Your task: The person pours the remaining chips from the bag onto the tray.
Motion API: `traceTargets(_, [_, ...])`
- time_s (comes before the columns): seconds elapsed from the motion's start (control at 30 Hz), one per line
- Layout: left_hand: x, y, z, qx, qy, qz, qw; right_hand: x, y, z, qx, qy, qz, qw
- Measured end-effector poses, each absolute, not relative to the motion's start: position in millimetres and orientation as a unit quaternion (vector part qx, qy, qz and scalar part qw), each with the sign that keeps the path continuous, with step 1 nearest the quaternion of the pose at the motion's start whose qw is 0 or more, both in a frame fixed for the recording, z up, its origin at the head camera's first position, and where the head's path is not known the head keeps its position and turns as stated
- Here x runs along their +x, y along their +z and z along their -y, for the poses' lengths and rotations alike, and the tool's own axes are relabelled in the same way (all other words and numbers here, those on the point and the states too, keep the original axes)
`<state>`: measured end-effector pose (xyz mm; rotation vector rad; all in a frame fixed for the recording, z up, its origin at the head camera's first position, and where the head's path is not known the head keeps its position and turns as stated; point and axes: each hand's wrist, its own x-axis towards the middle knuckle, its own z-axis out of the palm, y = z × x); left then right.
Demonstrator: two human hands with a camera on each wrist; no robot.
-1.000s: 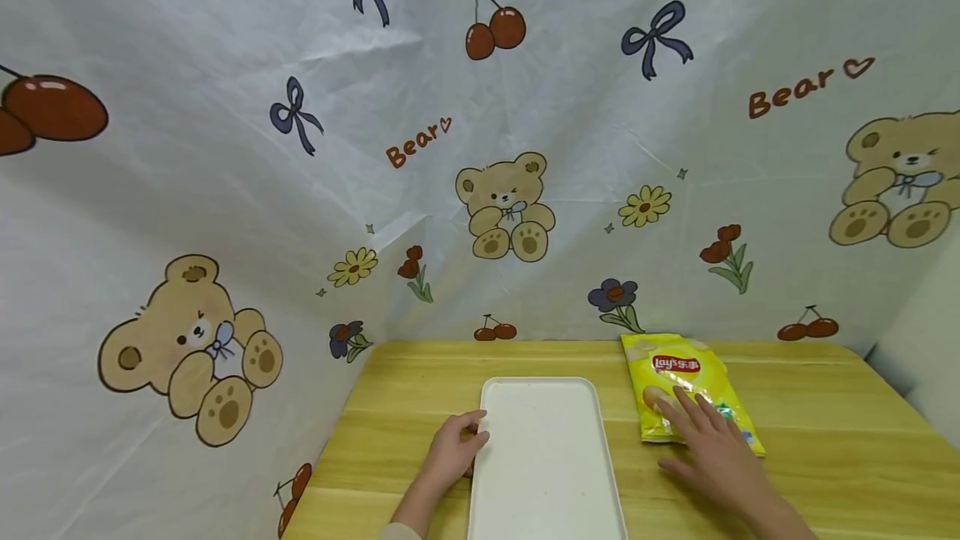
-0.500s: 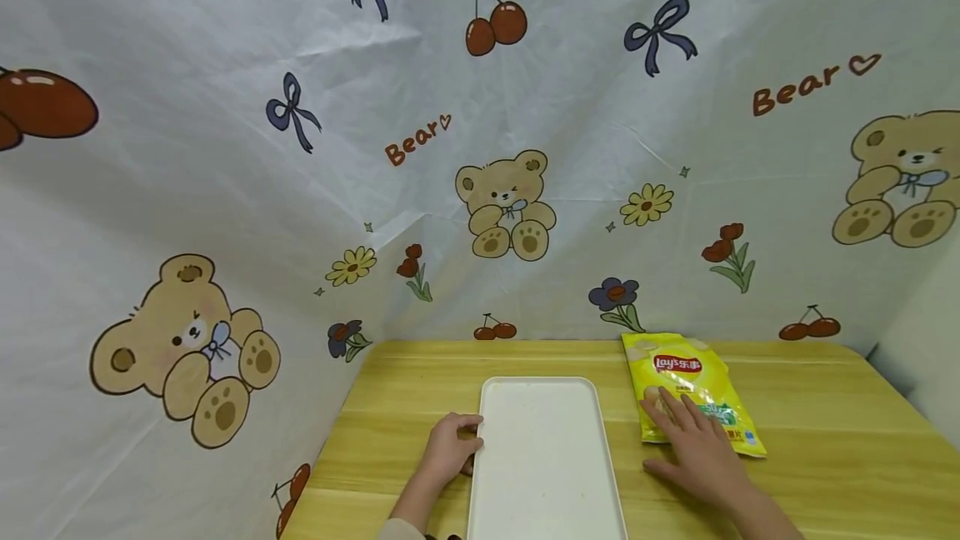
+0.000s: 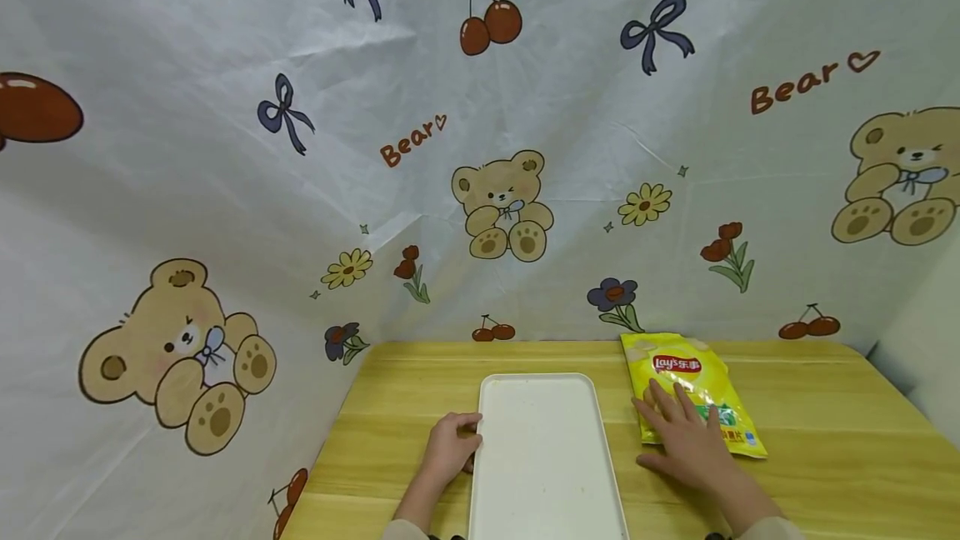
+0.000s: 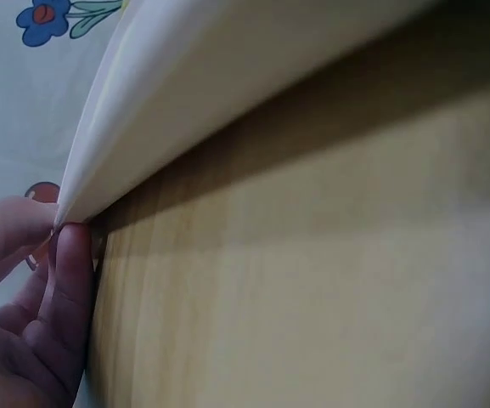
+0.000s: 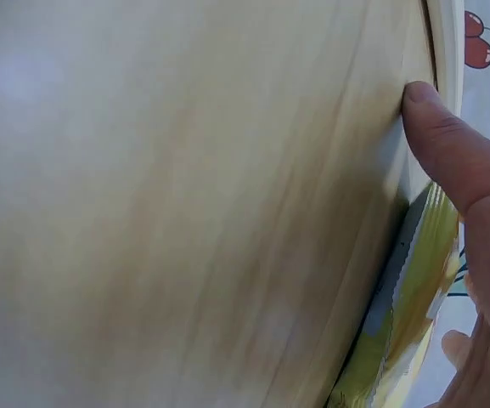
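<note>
L grip [image 3: 447,446] pinching tray [image 3: 543,457], sidewall [image 4: 202,81] wristcam-only

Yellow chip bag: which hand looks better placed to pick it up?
Probably the right hand: it is spread over the yellow bag, while the left hand pinches the edge of the white tray.

Logged by me from afar: left hand [image 3: 450,447], bare; right hand [image 3: 693,444], bare. Left sleeve [image 3: 403,531], pale beige, plain; right sleeve [image 3: 771,529], matching pale beige. Beside both sleeves, small dark pieces [image 3: 716,536], too cropped for me to identify.
</note>
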<state>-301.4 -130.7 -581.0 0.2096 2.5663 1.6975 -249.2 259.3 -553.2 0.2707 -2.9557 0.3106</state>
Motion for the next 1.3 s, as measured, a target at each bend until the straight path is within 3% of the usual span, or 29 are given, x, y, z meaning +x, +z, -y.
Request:
traceTargets(0.4, [-299.2, -588.3, 133.9, 0.057, 0.574, -0.815, 0.058, -263.3, -556.8, -259.6, 0.091, 0.066, 0.993, 0.038])
traceTargets(1.3, [-304.8, -586.1, 136.7, 0.041, 0.594, -0.799, 0.081, -273.7, -550.0, -261.8, 0.1, -0.014, 0.993, 0.063])
